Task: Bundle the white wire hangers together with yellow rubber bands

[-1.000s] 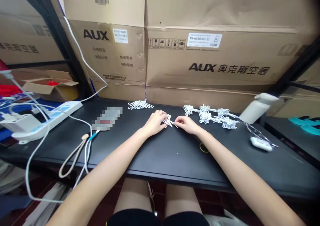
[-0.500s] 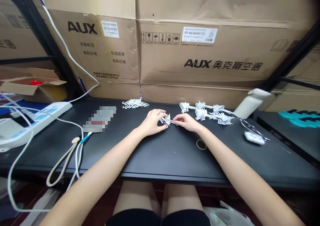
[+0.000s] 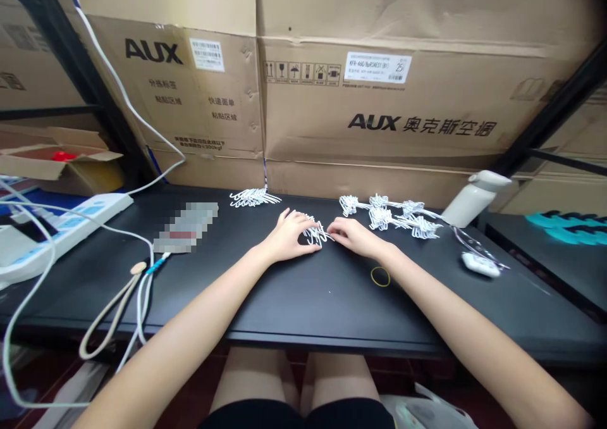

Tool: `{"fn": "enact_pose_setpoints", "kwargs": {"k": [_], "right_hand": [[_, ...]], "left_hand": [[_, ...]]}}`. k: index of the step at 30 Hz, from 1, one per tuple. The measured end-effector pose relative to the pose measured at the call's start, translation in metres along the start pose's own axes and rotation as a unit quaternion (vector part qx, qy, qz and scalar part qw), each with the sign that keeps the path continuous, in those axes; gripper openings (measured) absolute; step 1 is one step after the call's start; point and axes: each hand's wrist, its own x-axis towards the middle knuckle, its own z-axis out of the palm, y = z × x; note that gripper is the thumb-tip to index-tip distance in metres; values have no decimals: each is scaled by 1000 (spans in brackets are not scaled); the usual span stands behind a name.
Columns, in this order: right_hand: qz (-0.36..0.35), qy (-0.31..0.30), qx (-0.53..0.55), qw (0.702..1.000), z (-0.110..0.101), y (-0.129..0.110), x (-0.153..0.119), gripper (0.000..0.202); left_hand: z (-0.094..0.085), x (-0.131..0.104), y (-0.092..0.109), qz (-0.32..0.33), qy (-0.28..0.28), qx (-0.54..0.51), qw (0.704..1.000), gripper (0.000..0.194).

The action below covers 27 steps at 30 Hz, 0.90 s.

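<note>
A small bunch of white wire hooks (image 3: 315, 233) lies on the black table between my two hands. My left hand (image 3: 290, 234) curves around the bunch from the left, with the fingers behind it and the thumb in front. My right hand (image 3: 351, 235) pinches the straight right-hand ends of these hooks between thumb and fingertips. Part of the bunch is hidden under the left fingers. Farther back on the left lies a loose pile of similar hooks (image 3: 253, 197). Several bundled clusters of hooks (image 3: 382, 218) are at the back right. A yellow rubber band (image 3: 380, 276) rests beside my right forearm.
A white bottle (image 3: 475, 200) and a white earphone case (image 3: 480, 264) stand to the right. Leftward are a blurred-out flat object (image 3: 186, 228), a power strip (image 3: 66, 239) and white cables. Large cardboard boxes (image 3: 379, 150) line the table's back edge.
The hooks between my hands look slightly more spread. My left thumb and fingers have opened a little wider around them, and my right fingers have shifted slightly at the hook ends.
</note>
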Motion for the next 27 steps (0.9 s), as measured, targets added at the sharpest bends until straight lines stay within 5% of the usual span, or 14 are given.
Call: {"fn": "enact_pose_setpoints", "kwargs": {"k": [8, 12, 20, 23, 27], "right_hand": [[33, 8, -2, 999, -4, 0, -12, 12], [54, 18, 7, 998, -2, 1, -11, 10], [62, -14, 23, 998, -12, 6, -14, 13], [76, -22, 20, 997, -15, 10, -15, 14], [92, -11, -1, 996, -16, 14, -15, 13]], "left_hand": [[1, 2, 8, 30, 30, 8, 999, 46], [2, 4, 19, 28, 33, -1, 999, 28], [10, 6, 25, -28, 71, -164, 984, 6], [9, 7, 27, -93, 99, -287, 948, 9], [5, 10, 24, -188, 90, -524, 825, 30]]}}
